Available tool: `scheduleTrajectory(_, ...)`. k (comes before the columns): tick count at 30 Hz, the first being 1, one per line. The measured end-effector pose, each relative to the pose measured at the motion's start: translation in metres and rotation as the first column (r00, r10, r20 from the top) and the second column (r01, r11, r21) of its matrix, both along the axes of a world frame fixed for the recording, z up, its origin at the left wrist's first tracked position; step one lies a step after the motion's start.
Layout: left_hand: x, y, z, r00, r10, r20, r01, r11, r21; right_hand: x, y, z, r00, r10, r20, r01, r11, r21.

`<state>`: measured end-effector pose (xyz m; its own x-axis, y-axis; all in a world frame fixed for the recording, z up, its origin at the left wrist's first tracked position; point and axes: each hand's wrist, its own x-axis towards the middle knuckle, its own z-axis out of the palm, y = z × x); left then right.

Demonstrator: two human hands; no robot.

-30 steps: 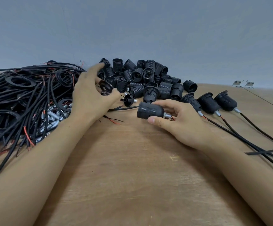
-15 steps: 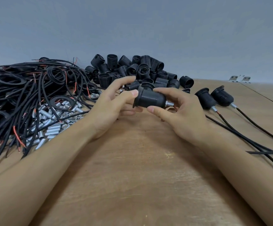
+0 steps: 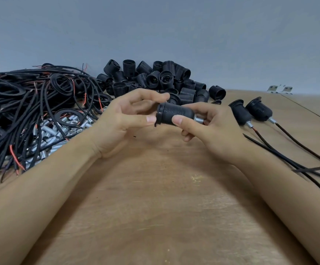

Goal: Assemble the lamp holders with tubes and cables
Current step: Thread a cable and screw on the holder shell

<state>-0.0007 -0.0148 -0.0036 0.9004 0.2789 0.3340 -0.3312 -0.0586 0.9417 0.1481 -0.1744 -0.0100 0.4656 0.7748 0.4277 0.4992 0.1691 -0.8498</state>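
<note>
Right hand [image 3: 218, 131] fingers grip lamp holder [image 3: 176, 115]; left hand [image 3: 124, 119] fingers pinch its collar end, above counter [image 3: 164, 207].

We see a wooden table [image 3: 155, 217] with a worn, light brown surface marked by small scuffs and pale scratches. Behind it rises a plain grey-blue wall [image 3: 174, 31], which fills the upper part of the view. At the far right, where table and wall meet, sit two small pale metal brackets [image 3: 279, 89], side by side and too small to make out clearly.
</note>
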Motion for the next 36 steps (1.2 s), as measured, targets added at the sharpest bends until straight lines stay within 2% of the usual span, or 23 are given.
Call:
scheduleTrajectory(3, -0.001, -0.004, 0.003, 0.999, -0.016, 0.042, 0.022, 0.989, -0.145, 0.0, 0.001, 0.0, 0.998, 0.014, -0.056, -0.014, 1.0, 0.0)
scheduleTrajectory(6, -0.002, -0.004, 0.009, 0.994, -0.036, 0.103, 0.07, 0.936, -0.346, 0.001, 0.001, -0.001, 0.998, 0.001, -0.059, -0.002, 1.0, -0.014)
scheduleTrajectory(8, -0.004, 0.0, 0.011, 0.989, 0.05, 0.138, 0.026, 0.866, -0.499, 0.002, 0.001, 0.0, 0.998, -0.017, -0.062, 0.017, 1.0, -0.012)
scheduleTrajectory(10, -0.004, 0.003, 0.011, 0.982, 0.152, 0.11, -0.073, 0.849, -0.523, 0.002, 0.002, 0.001, 0.996, -0.022, -0.085, 0.022, 1.0, -0.007)
scheduleTrajectory(14, 0.007, -0.007, -0.002, 0.986, 0.162, -0.037, -0.166, 0.947, -0.276, 0.0, 0.003, 0.001, 0.996, -0.013, -0.088, 0.011, 1.0, -0.019)
scheduleTrajectory(16, 0.01, -0.012, -0.009, 0.971, 0.215, -0.103, -0.22, 0.974, -0.046, 0.001, 0.004, -0.001, 0.996, -0.033, -0.078, 0.031, 0.999, -0.028)
scheduleTrajectory(18, 0.01, -0.016, -0.013, 0.961, 0.25, -0.117, -0.221, 0.951, 0.216, 0.002, 0.005, -0.002, 0.995, -0.058, -0.084, 0.055, 0.998, -0.036)
scheduleTrajectory(20, 0.008, -0.017, -0.013, 0.961, 0.264, -0.083, -0.224, 0.918, 0.327, 0.004, 0.005, -0.001, 0.99, -0.079, -0.117, 0.077, 0.997, -0.029)
scheduleTrajectory(21, 0.007, -0.015, -0.013, 0.953, 0.3, -0.03, -0.262, 0.874, 0.41, 0.004, 0.004, -0.001, 0.988, -0.092, -0.128, 0.089, 0.996, -0.024)
scheduleTrajectory(23, 0.004, -0.009, -0.012, 0.911, 0.405, 0.084, -0.353, 0.656, 0.667, 0.005, 0.004, 0.0, 0.987, -0.106, -0.121, 0.104, 0.994, -0.018)
scheduleTrajectory(25, -0.001, -0.002, -0.011, 0.903, 0.421, 0.081, -0.286, 0.452, 0.845, 0.005, 0.004, 0.0, 0.987, -0.108, -0.117, 0.107, 0.994, -0.017)
scheduleTrajectory(26, -0.003, 0.002, -0.011, 0.92, 0.389, 0.046, -0.22, 0.417, 0.882, 0.005, 0.004, 0.0, 0.987, -0.108, -0.117, 0.106, 0.994, -0.022)
scheduleTrajectory(28, -0.002, 0.003, -0.013, 0.944, 0.331, 0.02, -0.17, 0.43, 0.886, 0.004, 0.004, 0.0, 0.988, -0.104, -0.113, 0.1, 0.994, -0.038)
scheduleTrajectory(29, -0.001, 0.004, -0.013, 0.937, 0.349, 0.032, -0.194, 0.439, 0.877, 0.004, 0.004, 0.0, 0.988, -0.105, -0.112, 0.1, 0.994, -0.043)
scheduleTrajectory(30, 0.0, 0.005, -0.013, 0.919, 0.393, 0.04, -0.239, 0.472, 0.849, 0.003, 0.004, 0.0, 0.987, -0.109, -0.115, 0.105, 0.994, -0.042)
scheduleTrajectory(31, 0.001, 0.006, -0.012, 0.893, 0.449, 0.034, -0.305, 0.548, 0.778, 0.004, 0.004, 0.001, 0.986, -0.116, -0.118, 0.112, 0.993, -0.037)
scheduleTrajectory(33, 0.002, 0.007, -0.008, 0.87, 0.493, -0.021, -0.424, 0.768, 0.48, 0.003, 0.003, 0.002, 0.987, -0.118, -0.112, 0.115, 0.993, -0.027)
scheduleTrajectory(34, 0.002, 0.006, -0.006, 0.88, 0.472, -0.047, -0.438, 0.847, 0.301, 0.003, 0.002, 0.002, 0.989, -0.108, -0.101, 0.107, 0.994, -0.022)
scheduleTrajectory(36, 0.004, 0.002, -0.006, 0.93, 0.362, -0.072, -0.36, 0.932, 0.038, 0.001, 0.002, 0.002, 0.995, -0.067, -0.072, 0.066, 0.998, -0.015)
